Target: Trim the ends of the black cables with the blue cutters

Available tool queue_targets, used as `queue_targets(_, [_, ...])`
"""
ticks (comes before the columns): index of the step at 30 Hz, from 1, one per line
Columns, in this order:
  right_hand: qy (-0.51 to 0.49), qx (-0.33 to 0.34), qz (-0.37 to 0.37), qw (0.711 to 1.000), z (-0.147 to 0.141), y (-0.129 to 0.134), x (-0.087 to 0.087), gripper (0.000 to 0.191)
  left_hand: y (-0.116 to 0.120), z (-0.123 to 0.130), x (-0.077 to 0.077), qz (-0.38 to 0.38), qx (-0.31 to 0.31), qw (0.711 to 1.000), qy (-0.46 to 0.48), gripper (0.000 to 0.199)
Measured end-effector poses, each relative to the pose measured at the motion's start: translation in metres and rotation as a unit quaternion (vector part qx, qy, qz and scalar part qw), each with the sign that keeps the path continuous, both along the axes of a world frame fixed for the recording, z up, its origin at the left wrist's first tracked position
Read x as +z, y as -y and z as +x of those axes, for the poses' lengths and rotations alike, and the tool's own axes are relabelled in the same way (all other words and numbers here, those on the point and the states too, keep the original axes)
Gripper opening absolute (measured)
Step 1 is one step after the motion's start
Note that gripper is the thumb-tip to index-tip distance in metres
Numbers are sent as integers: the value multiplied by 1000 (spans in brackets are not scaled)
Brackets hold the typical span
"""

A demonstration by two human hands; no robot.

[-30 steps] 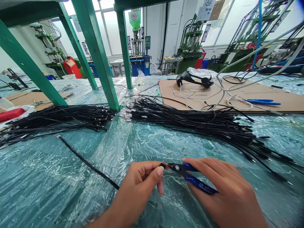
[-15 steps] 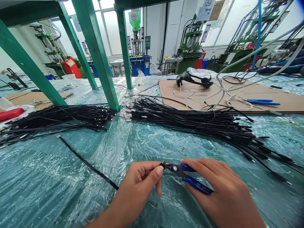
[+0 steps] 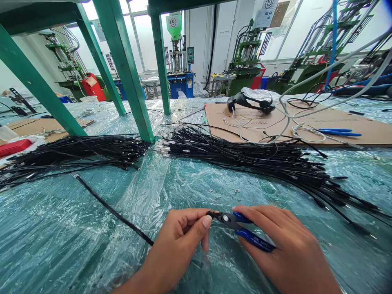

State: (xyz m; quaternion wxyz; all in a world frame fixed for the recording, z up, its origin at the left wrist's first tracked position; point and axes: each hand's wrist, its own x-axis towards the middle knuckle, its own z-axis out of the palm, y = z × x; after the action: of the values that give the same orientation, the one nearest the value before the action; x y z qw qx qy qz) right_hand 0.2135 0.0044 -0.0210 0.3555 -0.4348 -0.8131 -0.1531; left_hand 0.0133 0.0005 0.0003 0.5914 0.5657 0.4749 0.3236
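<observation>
Left hand (image 3: 180, 234) has thumb and forefinger pinched together on the end of a black cable (image 3: 113, 210); right hand (image 3: 286, 239) is clasped about blue-handled cutters (image 3: 234, 222), handles somewhat spread, the tips meeting the cable end just past the left thumb; whether the blades touch copper or jacket is too small to tell.

Cable lies toward the near edge of the table (image 3: 196, 183), its far stretch slanting toward the left edge and ending in a pale connector (image 3: 75, 175); it looks light and springy, the jacket probably smooth, the worked end likely the fragile part; best hold seems a firm pinch on the jacket close behind that end, the trailing length left slack; cutters look stiff and light, to be taken by the grips.

Farther out, one cable bundle (image 3: 76, 151) by the table's left edge, another (image 3: 245, 153) reaching toward its right edge; between them a green leg (image 3: 128, 73); toward the far right corner a cardboard sheet (image 3: 343, 118) bearing a black headset-like device (image 3: 251, 102) and blue-handled pliers (image 3: 339, 132).
</observation>
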Motion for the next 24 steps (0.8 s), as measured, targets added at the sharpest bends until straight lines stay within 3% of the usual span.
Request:
queue_targets(15, [-14,11,0,1000,2,1,-2,15,0,1,-2,8,5,1000,3,45])
queue_targets(24, [-85,34,-18,996,5,-3,-3,15,7,1,-10,29,51,997,-59,41])
